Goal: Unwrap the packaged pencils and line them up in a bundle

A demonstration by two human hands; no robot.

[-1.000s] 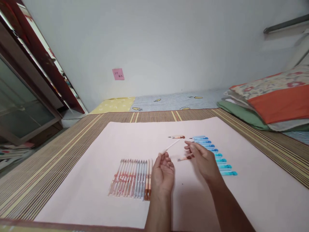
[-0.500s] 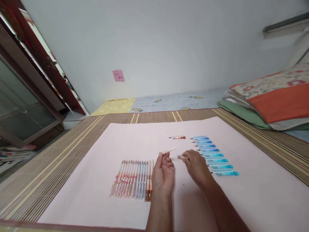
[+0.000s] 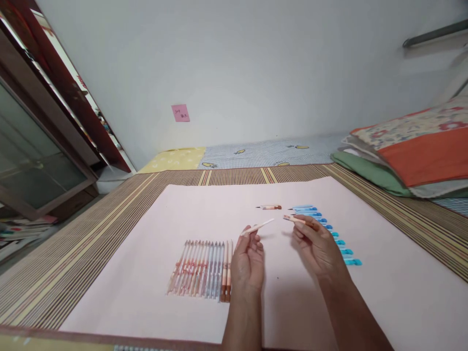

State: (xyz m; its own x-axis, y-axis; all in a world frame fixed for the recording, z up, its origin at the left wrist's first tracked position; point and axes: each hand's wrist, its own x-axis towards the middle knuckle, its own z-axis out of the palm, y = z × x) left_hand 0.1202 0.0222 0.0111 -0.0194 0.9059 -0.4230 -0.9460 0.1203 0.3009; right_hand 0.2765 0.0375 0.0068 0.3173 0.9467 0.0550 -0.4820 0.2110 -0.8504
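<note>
My left hand (image 3: 249,263), palm turned up, pinches a slim cream pen (image 3: 259,226) whose white tip points right. Thumb and fingertips of my right hand (image 3: 321,248) grip a cream-and-brown pen cap (image 3: 293,219). Its free end faces the white tip, with a gap between the two. Behind my hands lies a brown-ended pen (image 3: 270,207) with a dark point. My right hand covers part of a row of blue pens (image 3: 305,208). Left of my left wrist, several clear pens (image 3: 195,268) lie side by side, with brown-ended pens (image 3: 225,282) closest to the wrist.
Pale pink paper (image 3: 139,273) lies under everything on a striped mat (image 3: 106,214). Folded bedding (image 3: 420,156) is piled at the right. A white wall (image 3: 274,68) with a pink note (image 3: 180,113) rises behind, and a glass-panelled door (image 3: 29,146) stands at the left.
My right hand has moved right and slightly up and turned, so the cap's cream and brown sides now show. My left hand stays nearly in place, its pen a little higher.
</note>
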